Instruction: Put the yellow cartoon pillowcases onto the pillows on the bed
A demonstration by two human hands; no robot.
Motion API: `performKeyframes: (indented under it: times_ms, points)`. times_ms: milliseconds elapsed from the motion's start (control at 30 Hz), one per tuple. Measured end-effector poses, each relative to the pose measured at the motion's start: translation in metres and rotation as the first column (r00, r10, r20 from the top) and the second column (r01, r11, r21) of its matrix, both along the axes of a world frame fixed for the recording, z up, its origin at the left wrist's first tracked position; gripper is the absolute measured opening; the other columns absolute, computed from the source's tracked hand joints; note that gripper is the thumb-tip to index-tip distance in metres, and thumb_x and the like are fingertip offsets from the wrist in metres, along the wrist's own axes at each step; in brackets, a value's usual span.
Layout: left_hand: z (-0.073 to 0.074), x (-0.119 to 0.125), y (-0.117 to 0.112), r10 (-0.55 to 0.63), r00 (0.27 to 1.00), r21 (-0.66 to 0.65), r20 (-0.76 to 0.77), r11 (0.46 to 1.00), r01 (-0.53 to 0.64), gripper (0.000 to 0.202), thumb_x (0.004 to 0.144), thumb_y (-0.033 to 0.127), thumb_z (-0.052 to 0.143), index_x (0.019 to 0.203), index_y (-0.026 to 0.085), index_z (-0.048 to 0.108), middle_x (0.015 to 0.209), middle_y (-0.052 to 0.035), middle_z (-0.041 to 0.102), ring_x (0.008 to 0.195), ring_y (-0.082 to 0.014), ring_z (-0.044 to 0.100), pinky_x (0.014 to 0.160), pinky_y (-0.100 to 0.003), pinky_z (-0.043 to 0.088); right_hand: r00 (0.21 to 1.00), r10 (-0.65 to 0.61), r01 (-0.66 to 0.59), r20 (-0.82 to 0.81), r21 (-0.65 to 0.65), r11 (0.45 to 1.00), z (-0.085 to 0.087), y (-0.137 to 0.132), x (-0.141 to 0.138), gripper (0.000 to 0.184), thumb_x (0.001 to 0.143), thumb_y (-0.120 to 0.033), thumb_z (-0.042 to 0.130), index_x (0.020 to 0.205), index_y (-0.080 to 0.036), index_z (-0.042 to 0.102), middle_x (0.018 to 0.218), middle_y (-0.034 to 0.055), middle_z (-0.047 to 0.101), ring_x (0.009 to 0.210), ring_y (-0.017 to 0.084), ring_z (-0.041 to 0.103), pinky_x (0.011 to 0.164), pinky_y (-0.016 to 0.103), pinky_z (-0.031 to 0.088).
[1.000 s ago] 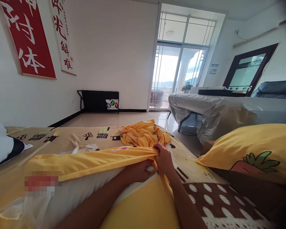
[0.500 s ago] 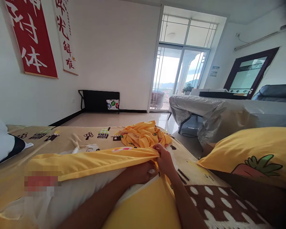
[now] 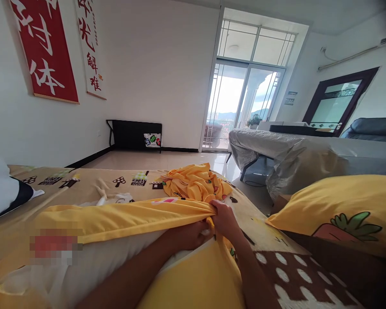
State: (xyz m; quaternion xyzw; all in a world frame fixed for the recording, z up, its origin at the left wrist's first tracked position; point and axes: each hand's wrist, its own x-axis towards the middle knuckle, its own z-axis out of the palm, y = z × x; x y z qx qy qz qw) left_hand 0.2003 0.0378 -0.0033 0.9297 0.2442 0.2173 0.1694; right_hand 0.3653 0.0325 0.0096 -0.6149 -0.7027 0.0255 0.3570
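Note:
A white pillow [image 3: 93, 262] lies across the bed in front of me, partly inside a yellow pillowcase [image 3: 122, 219]. My right hand [image 3: 224, 219] pinches the bunched edge of the pillowcase at its far corner. My left hand [image 3: 188, 235] is tucked under that edge, closed against the pillow's corner; its fingertips are partly hidden by the cloth. Both forearms reach in from the bottom of the view.
A crumpled yellow cloth [image 3: 194, 183] lies further up the patterned bedsheet [image 3: 83, 184]. A yellow carrot-print pillow [image 3: 337, 210] sits at the right. A table under a grey cover [image 3: 286, 150] stands beyond the bed. Glass balcony doors [image 3: 241, 107] are at the back.
Both hands have slid slightly down and toward me with the pillowcase edge. The view has tilted a little.

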Motion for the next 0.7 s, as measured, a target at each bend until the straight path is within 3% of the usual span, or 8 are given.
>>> performKeyframes:
  times_ms: [133, 300, 433, 533, 700]
  points:
    - [-0.002, -0.003, -0.002, -0.041, 0.999, 0.125, 0.011, 0.991, 0.039, 0.018, 0.087, 0.026, 0.045, 0.081, 0.018, 0.060, 0.094, -0.0058, 0.063, 0.090, -0.0195, 0.057, 0.087, -0.030, 0.045, 0.997, 0.024, -0.014, -0.070, 0.139, 0.990, 0.002, -0.002, -0.005, 0.025, 0.054, -0.009, 0.039, 0.069, -0.018, 0.056, 0.072, 0.0023, 0.059, 0.069, 0.015, 0.052, 0.063, 0.023, 0.035]
    - [-0.018, -0.002, -0.002, 0.041, 0.984, 0.271, 0.175, 0.958, -0.088, 0.018, 0.084, 0.021, 0.042, 0.076, 0.017, 0.058, 0.089, -0.0095, 0.065, 0.087, -0.0204, 0.059, 0.084, -0.031, 0.045, 0.984, 0.050, -0.038, -0.173, 0.072, 0.997, 0.009, -0.008, -0.010, 0.023, 0.057, -0.012, 0.041, 0.070, -0.018, 0.058, 0.068, 0.0006, 0.063, 0.065, 0.015, 0.054, 0.061, 0.022, 0.036]
    - [-0.017, 0.000, -0.005, 0.138, 0.975, 0.116, 0.176, 0.980, -0.160, 0.019, 0.083, 0.020, 0.044, 0.092, 0.020, 0.060, 0.101, -0.0078, 0.066, 0.095, -0.0214, 0.059, 0.090, -0.033, 0.045, 0.974, 0.064, -0.050, -0.219, 0.069, 0.996, 0.012, -0.011, -0.012, 0.026, 0.054, -0.013, 0.042, 0.071, -0.019, 0.061, 0.067, 0.0003, 0.065, 0.063, 0.016, 0.055, 0.060, 0.023, 0.037]
    - [-0.005, 0.002, -0.008, 0.168, 0.977, -0.038, 0.133, 0.986, -0.164, 0.028, 0.084, 0.023, 0.044, 0.109, 0.023, 0.057, 0.112, -0.0046, 0.063, 0.103, -0.0212, 0.056, 0.097, -0.034, 0.041, 0.964, 0.061, -0.033, -0.260, 0.112, 0.993, 0.011, -0.011, -0.012, 0.031, 0.052, -0.013, 0.041, 0.074, -0.019, 0.061, 0.069, 0.0009, 0.066, 0.065, 0.017, 0.056, 0.062, 0.024, 0.038]
    - [0.009, 0.002, -0.010, 0.148, 0.978, -0.136, 0.147, 0.982, -0.128, 0.039, 0.087, 0.037, 0.044, 0.123, 0.023, 0.051, 0.118, -0.0057, 0.062, 0.109, -0.0220, 0.053, 0.103, -0.035, 0.037, 0.959, 0.043, -0.005, -0.280, 0.134, 0.991, 0.010, -0.009, -0.012, 0.029, 0.051, -0.012, 0.039, 0.070, -0.019, 0.060, 0.065, 0.0006, 0.065, 0.063, 0.016, 0.056, 0.060, 0.023, 0.038]
